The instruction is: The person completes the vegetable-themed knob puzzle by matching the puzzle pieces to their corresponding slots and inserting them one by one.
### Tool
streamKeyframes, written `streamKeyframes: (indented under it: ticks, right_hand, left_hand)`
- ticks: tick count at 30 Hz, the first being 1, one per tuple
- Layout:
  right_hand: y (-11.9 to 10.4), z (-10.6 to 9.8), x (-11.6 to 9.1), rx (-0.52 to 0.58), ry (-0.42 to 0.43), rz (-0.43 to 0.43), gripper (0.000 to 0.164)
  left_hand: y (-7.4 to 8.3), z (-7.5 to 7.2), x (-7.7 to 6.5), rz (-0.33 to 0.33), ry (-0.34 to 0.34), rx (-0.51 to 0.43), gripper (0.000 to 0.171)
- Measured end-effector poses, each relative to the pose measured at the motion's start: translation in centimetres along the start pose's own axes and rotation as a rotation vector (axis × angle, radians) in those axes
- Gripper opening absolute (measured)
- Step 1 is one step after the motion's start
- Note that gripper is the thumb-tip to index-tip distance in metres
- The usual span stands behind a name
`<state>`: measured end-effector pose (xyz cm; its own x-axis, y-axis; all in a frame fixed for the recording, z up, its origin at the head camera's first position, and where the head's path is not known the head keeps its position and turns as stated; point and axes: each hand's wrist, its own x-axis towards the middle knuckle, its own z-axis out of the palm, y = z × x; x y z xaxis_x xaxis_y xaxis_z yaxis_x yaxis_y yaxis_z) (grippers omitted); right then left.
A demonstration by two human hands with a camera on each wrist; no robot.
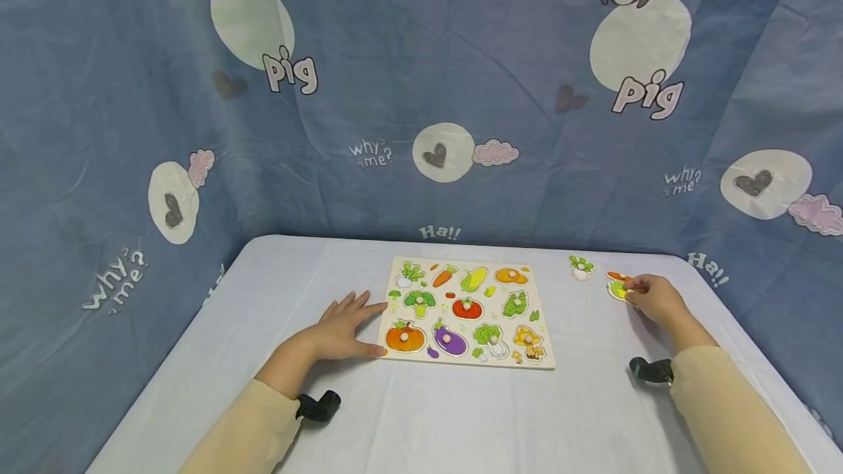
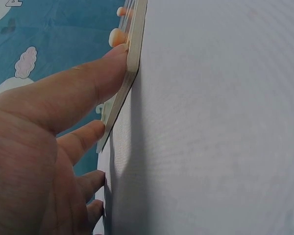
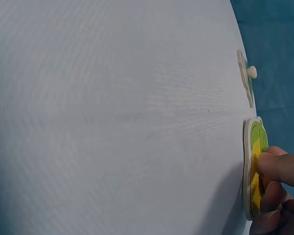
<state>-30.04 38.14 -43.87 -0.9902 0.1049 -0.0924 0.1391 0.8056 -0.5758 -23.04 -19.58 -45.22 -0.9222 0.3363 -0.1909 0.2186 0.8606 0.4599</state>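
A wooden vegetable puzzle board [image 1: 428,362] lies on the white table. Fingers spread, my left hand [image 1: 342,329] is at its left side, the thumb on the near left corner and the index fingertip by the edge. Knobbed pieces such as the pumpkin [image 1: 398,342], eggplant [image 1: 454,346] and tomato [image 1: 461,309] sit in the board. Off to the right, my right hand [image 1: 658,301] pinches a yellow and green corn piece [image 3: 255,200] between thumb and fingers; its knob is hidden behind them. Just behind that piece lies an orange carrot piece [image 1: 615,276].
A white radish piece [image 1: 580,273] with green leaves lies between the board and the right hand. Blue patterned cloth [image 1: 448,203] hangs behind and beside the table [image 1: 461,423]. Dark wrist cameras sit at the left cuff [image 1: 319,407] and right cuff [image 1: 650,370].
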Motion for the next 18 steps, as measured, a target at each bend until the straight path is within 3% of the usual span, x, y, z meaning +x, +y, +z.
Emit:
streamKeyframes:
  ticks: [18]
  right_hand:
    - [-3.5, 0.5, -1.3, -0.02, -0.067, -0.219, 0.023]
  left_hand:
    - [-0.1, 0.0, 0.1, -0.001, 0.009, -0.01, 0.088]
